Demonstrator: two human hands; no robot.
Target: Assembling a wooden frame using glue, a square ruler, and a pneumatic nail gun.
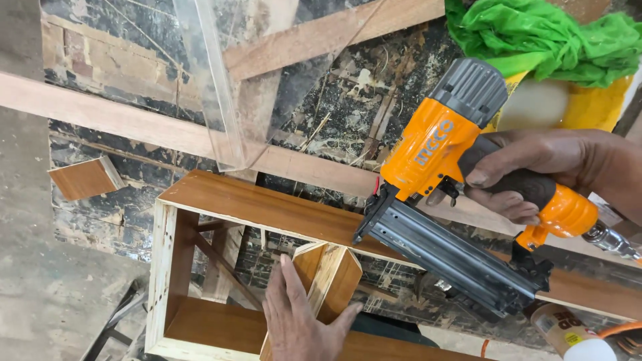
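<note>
The right hand [535,175] is wrapped around the dark grip of the orange nail gun [449,175], one finger by the trigger, and the gun's long black magazine [449,257] runs from about four o'clock up to ten o'clock, ending in a nose that touches the top edge of the open wooden box frame [267,208]. The left hand [299,322] sits at about seven o'clock from that nose, fingers flat and loosely spread, pressing a small wooden block [332,277] that stands upright inside the frame, just below the rail. The block lies nearer the left hand; the nose meets the rail slightly toward two o'clock of the block. A crumpled green cloth [548,37] lies at one o'clock on the desk [374,87].
</note>
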